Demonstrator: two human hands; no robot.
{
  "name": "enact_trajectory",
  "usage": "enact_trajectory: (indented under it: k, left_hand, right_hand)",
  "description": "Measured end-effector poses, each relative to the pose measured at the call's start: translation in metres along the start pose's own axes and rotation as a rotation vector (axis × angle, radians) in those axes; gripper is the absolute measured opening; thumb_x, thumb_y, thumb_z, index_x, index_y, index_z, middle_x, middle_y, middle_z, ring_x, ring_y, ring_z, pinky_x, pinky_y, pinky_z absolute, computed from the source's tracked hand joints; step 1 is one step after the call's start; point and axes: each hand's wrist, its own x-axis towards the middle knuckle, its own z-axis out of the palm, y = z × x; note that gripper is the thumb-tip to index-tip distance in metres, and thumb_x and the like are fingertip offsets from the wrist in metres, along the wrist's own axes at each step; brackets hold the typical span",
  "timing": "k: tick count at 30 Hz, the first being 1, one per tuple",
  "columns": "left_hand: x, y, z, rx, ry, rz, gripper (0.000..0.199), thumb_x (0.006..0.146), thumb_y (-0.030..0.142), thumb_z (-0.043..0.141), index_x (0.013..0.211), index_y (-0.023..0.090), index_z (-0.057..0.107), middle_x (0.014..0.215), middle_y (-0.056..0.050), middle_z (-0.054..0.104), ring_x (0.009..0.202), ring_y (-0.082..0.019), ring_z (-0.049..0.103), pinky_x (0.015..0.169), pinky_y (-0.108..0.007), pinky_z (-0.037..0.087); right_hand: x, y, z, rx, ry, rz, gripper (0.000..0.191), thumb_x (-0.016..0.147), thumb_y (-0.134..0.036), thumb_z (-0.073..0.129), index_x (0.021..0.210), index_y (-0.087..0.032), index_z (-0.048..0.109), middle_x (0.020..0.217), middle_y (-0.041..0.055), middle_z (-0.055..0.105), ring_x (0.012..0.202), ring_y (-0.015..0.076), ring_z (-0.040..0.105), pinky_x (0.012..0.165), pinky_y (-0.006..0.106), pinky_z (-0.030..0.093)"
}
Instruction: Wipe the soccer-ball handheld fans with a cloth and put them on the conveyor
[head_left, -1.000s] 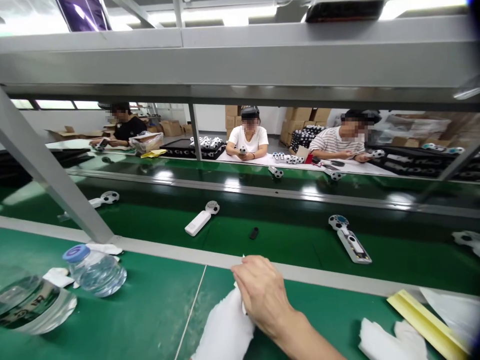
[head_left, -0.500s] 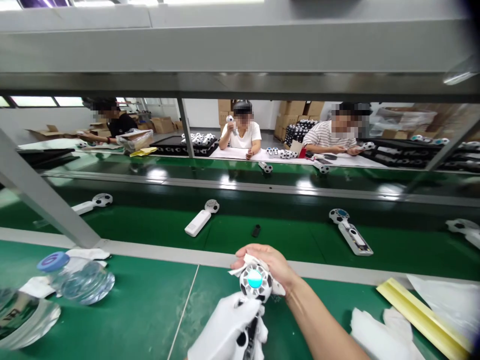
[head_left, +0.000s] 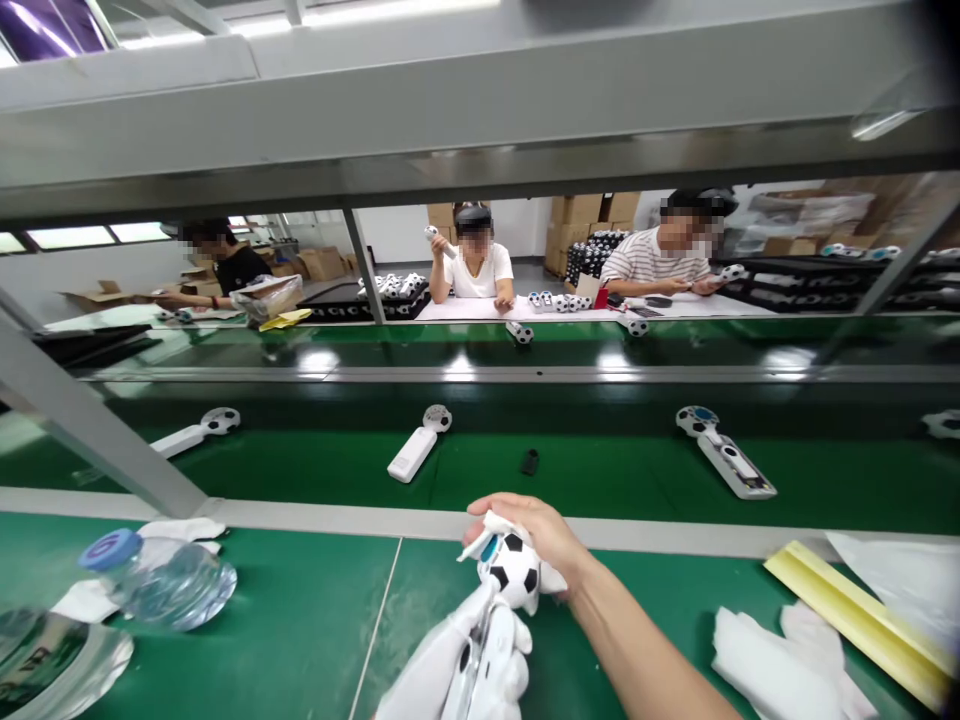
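Observation:
A white device with a football-patterned round head is held over the green tabletop at the lower middle. My left hand, in a white glove, is wrapped round its handle. Bare-skinned, my right hand is curved behind the round head with a white cloth between palm and device. Part of a blue disc shows at the head's left side. Beyond my hands, on the green belt, lie a closed white device, a small black part and an open-backed device.
Plastic bottles lie at the left beside white cloths. At the right are a yellow folded strip and white gloves or cloths. A slanting metal post stands at the left. Several people sit across the belt, below an overhead beam.
The held device has turned, so its patterned side shows in place of the blue disc face. The view has shifted slightly. Across the belt, the middle person's raised device has tilted.

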Motion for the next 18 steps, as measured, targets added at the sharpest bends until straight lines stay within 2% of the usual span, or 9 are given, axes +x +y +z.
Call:
enact_trajectory:
  k: [2,4,7,9,12,15,18]
  left_hand:
    - [-0.004,0.005,0.004,-0.08,-0.03,-0.072,0.032,0.069,0.038,0.071,0.072,0.007,0.061,0.053,-0.001,0.054,0.046,-0.009,0.051,0.04,-0.016,0.035]
    - [-0.006,0.009,0.003,-0.092,-0.066,-0.118,0.04,0.064,0.039,0.075,0.082,0.006,0.063,0.057,-0.001,0.057,0.047,-0.009,0.052,0.04,-0.015,0.036]
    - [-0.003,0.008,-0.003,0.038,-0.029,-0.054,0.054,0.059,0.053,0.075,0.087,0.008,0.063,0.068,-0.004,0.061,0.049,-0.011,0.054,0.038,-0.017,0.037]
    - [0.001,0.003,-0.007,0.199,0.042,0.043,0.056,0.064,0.062,0.066,0.085,0.011,0.062,0.069,-0.006,0.061,0.049,-0.013,0.054,0.038,-0.021,0.04]
    - [0.0,-0.005,-0.007,0.355,0.09,0.097,0.05,0.075,0.061,0.056,0.096,0.016,0.06,0.07,-0.006,0.061,0.052,-0.014,0.054,0.042,-0.024,0.045]
    - [-0.004,-0.005,-0.002,0.356,0.091,0.094,0.042,0.085,0.052,0.049,0.108,0.017,0.055,0.086,-0.006,0.061,0.066,-0.013,0.057,0.055,-0.027,0.051]
    - [-0.002,0.004,0.002,0.345,0.097,0.089,0.038,0.088,0.044,0.049,0.11,0.013,0.053,0.096,-0.007,0.059,0.078,-0.014,0.058,0.068,-0.031,0.052]
  right_hand:
    - [0.002,0.007,-0.005,0.178,-0.017,0.019,0.027,0.074,-0.029,0.063,0.09,-0.008,0.063,0.073,0.0124,0.068,0.071,0.026,0.064,0.068,0.037,0.047]
    - [0.002,0.015,-0.008,0.299,0.041,0.043,0.025,0.071,-0.027,0.064,0.09,-0.011,0.063,0.068,0.0078,0.067,0.067,0.0247,0.064,0.067,0.038,0.048]
    - [0.003,0.022,-0.013,0.343,0.139,0.084,0.021,0.07,-0.024,0.063,0.087,-0.012,0.063,0.062,0.0032,0.064,0.059,0.021,0.062,0.063,0.036,0.048]
    - [0.006,0.02,-0.018,0.308,0.166,0.083,0.022,0.068,-0.02,0.064,0.087,-0.01,0.063,0.06,0.0046,0.063,0.055,0.0207,0.06,0.059,0.035,0.047]
    - [0.009,0.014,-0.023,0.258,0.209,0.073,0.027,0.063,-0.017,0.068,0.087,-0.006,0.064,0.06,0.0089,0.064,0.052,0.0212,0.059,0.053,0.033,0.045]
    - [0.009,0.01,-0.022,0.243,0.3,0.022,0.029,0.061,-0.019,0.07,0.087,-0.007,0.064,0.062,0.0089,0.065,0.052,0.0194,0.058,0.052,0.029,0.044]
    - [0.003,0.008,-0.015,0.267,0.435,-0.116,0.029,0.066,-0.026,0.069,0.091,-0.014,0.062,0.069,0.0045,0.066,0.059,0.0165,0.06,0.055,0.025,0.045]
